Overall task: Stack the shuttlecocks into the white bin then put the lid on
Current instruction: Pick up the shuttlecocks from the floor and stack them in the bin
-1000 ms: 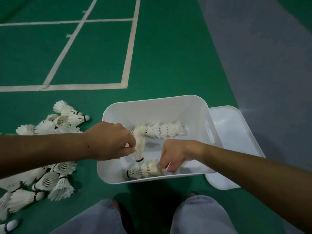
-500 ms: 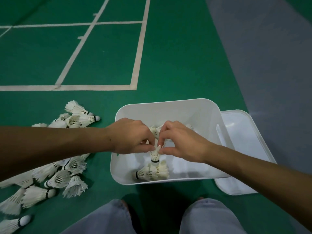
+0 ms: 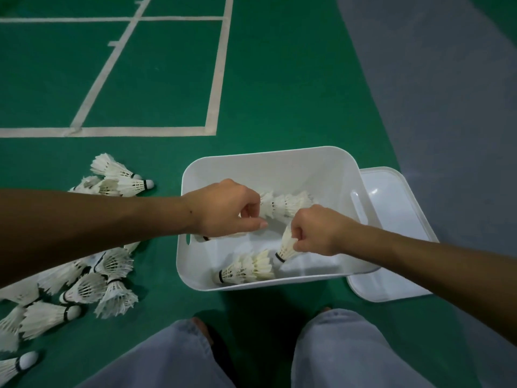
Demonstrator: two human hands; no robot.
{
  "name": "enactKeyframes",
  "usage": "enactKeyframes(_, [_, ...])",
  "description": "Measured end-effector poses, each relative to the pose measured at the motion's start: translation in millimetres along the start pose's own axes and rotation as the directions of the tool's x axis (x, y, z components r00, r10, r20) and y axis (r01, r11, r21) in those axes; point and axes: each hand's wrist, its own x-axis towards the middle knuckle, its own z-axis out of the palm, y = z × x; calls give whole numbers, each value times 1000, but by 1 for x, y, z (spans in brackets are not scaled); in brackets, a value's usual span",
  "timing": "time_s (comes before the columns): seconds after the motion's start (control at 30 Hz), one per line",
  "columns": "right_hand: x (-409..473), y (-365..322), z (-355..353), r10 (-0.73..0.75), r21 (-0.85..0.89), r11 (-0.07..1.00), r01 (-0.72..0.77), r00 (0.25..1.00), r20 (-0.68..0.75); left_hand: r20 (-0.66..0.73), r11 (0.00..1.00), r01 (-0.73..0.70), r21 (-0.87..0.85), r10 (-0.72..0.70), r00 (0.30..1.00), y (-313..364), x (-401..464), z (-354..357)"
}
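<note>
While both hands hover inside the white rectangular plastic bin (image 3: 330, 169), right hand (image 3: 313, 231) fingers (image 3: 297, 238) pinch one white feathered shuttlecock (image 3: 286, 245) by its skirt, cork down; left hand (image 3: 226, 210) fingers grip a stacked shuttlecock row (image 3: 285, 204).

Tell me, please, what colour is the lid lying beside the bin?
White, like the bin; the lid shows in the head view.

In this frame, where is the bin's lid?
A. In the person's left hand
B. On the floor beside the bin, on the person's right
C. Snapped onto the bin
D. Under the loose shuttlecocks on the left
B: the lid lies flat on the floor against the right side of the open white bin, and neither hand touches it.
</note>
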Motion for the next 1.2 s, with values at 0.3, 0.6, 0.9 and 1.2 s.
enactKeyframes(0.3, [20,-7,28,110,354,912,-206,956,272,18,1000,4,-28,-4,1000,-9,18,17])
enactKeyframes(0.6, [21,2,27,117,351,895,-276,904,411,-16,967,46,-249,-51,999,-9,19,29])
enactKeyframes(0.9, [-17,-28,-6,-124,670,689,276,956,-267,-140,875,41,-482,-123,982,1,10,21])
enactKeyframes(1.2, [-19,-3,-2,-90,457,840,291,906,-413,-53,872,145,-467,-191,980,11,21,17])
